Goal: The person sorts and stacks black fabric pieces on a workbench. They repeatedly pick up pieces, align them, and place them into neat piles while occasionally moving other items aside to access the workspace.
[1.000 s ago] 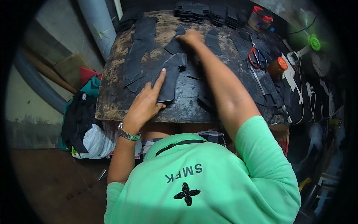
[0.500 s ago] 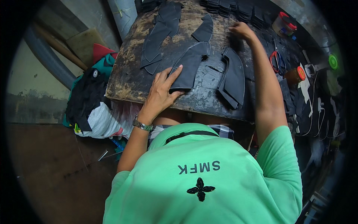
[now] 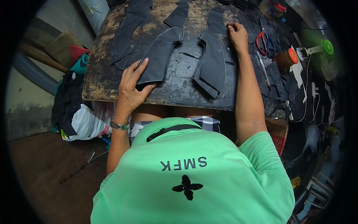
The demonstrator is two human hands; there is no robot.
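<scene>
My left hand (image 3: 130, 87) lies flat with fingers spread on the lower end of a long dark cut piece (image 3: 162, 52), thumb at its near edge. That piece rests on a worn, dark-stained wooden board (image 3: 179, 89). My right hand (image 3: 236, 34) reaches further out, its fingertips curled on the top corner of a second dark cut piece (image 3: 212, 63) lying to the right. More dark cut pieces (image 3: 128, 30) lie at the board's far left. My green shirt fills the lower picture.
Red-handled scissors (image 3: 264, 41) and an orange-lidded jar (image 3: 287, 58) sit right of my right hand among dark scraps. A green round object (image 3: 328, 46) and white cables lie beyond. A pile of cloth and bags (image 3: 71, 106) sits left of the board, below a grey pipe (image 3: 95, 9).
My right hand has come back from the far pieces and now rests on a dark piece laid right of the first. My left hand stays on its piece.
</scene>
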